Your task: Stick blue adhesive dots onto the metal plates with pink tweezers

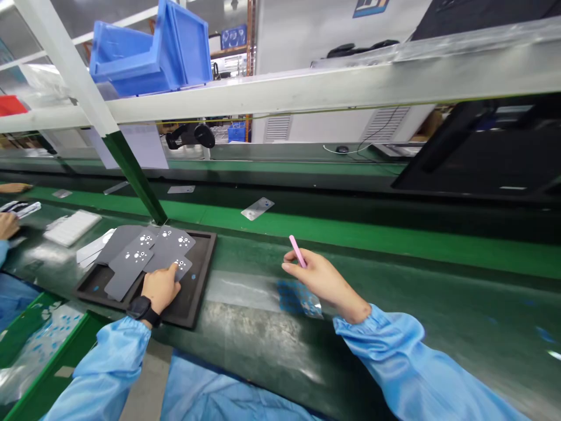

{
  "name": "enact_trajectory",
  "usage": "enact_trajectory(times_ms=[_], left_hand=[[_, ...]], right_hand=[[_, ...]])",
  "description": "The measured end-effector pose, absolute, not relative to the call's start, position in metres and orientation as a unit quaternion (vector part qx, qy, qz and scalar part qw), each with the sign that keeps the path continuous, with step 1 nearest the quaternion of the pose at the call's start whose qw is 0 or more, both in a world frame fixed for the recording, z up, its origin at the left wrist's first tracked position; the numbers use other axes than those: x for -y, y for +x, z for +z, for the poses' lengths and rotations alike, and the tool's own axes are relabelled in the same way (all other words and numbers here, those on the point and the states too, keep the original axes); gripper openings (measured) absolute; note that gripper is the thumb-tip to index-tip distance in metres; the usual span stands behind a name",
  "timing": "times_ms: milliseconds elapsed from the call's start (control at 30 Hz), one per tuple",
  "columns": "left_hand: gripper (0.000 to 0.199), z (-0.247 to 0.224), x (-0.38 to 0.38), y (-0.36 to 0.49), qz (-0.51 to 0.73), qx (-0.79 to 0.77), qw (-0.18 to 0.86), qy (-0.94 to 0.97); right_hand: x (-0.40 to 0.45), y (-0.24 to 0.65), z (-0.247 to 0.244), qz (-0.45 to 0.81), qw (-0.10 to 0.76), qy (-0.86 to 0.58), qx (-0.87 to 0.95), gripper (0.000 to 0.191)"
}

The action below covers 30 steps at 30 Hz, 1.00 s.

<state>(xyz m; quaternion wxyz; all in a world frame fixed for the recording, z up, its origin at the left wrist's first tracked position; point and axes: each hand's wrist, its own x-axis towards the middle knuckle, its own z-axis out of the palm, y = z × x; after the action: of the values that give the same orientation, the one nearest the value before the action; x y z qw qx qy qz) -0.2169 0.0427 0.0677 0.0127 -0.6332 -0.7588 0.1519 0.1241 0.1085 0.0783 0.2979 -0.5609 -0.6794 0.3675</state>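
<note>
Our left grip (160,289) on grey perforated sheets (151,257) in black tray (205,251), clamping unclear; right grip (324,280) together on pink stick (297,250), over green worktop (394,351); sheets best kept flat.

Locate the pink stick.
In the head view, the pink stick is pinched in the right hand, above the green belt, to the right of the dark tray.

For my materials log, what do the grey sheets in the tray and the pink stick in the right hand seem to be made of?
The grey sheets look like thin, flexible foam or rubbery film: matte, with no shine, and cleanly cut edges. The pink stick in the right hand looks like smooth plastic, though it's too small to be sure.
</note>
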Motion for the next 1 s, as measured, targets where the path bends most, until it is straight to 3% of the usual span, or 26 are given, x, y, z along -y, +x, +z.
enact_trajectory(times_ms=[500, 800, 1000], left_hand=[[0.045, 0.075, -0.047, -0.217, 0.216, 0.738, 0.023, -0.639], [0.047, 0.084, -0.056, -0.217, 0.239, 0.727, 0.002, -0.644], [0.043, 0.081, -0.052, -0.204, 0.243, 0.735, 0.000, -0.633]], right_hand=[[-0.094, 0.136, 0.075, 0.466, 0.347, -0.524, 0.623, 0.025], [-0.090, 0.117, 0.056, 0.602, 0.380, -0.499, 0.493, 0.022], [-0.090, 0.115, 0.036, 0.480, 0.379, -0.540, 0.578, 0.031]])
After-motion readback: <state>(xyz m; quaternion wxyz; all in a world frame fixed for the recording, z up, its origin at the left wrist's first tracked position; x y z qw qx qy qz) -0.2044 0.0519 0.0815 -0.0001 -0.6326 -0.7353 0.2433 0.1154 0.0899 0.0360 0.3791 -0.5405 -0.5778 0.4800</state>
